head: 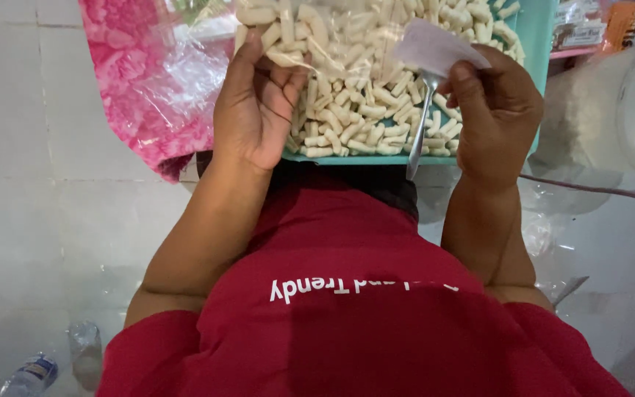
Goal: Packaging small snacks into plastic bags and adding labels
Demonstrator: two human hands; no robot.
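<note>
Item: clear plastic bag [347, 44] part-filled with short, pale, stick-shaped snack pieces, held above the teal tray [542, 44] that serves as landmark here. Left hand [255, 103]: fingers curled and pressed onto the bag's left side, at the tray's near-left edge. Right hand [497, 110]: fingers closed, pinching a small white slip of paper [435, 45] together with a metal spoon [422, 125] whose handle points down past the tray's near rim. Handling, as judged: the bag looks light, limp and slick, likely to sag or slide unless gripped by its upper film near the mouth; the pieces look dry and brittle, so a hard squeeze could crush them. Contents of tray: a loose heap of the same pale pieces [361, 125], filling it nearly to the rim. Left of the tray: crumpled pink-patterned plastic wrap [141, 81]. Well below-left of the tray, on the tiled floor [31, 184]: a plastic water bottle [31, 373], lying down.
</note>
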